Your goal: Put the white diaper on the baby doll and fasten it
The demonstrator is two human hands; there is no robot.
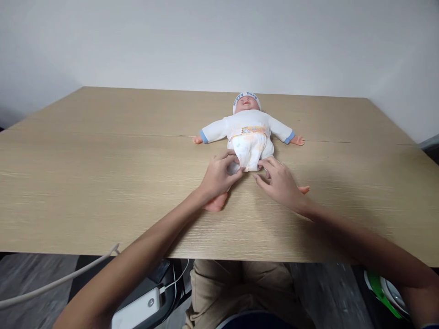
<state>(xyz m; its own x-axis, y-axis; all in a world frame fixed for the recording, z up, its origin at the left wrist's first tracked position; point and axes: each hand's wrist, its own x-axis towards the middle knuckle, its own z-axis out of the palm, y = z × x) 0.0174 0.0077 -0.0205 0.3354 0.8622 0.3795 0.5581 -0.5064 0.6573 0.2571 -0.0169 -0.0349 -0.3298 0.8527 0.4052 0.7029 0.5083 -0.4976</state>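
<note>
A baby doll lies on its back on the wooden table, head away from me, arms spread. It wears a white top, a white cap and a diaper. My left hand rests over the doll's left-side leg, fingers curled at the diaper's lower edge. My right hand lies over the other leg, fingertips touching the diaper's bottom corner. One doll foot shows under my left wrist, and the toes of the other peek out beside my right hand.
A white cable hangs off the table's near edge at the left. A white power bank sits on a dark object below the table. A green and white object is at the lower right. A plain wall stands behind.
</note>
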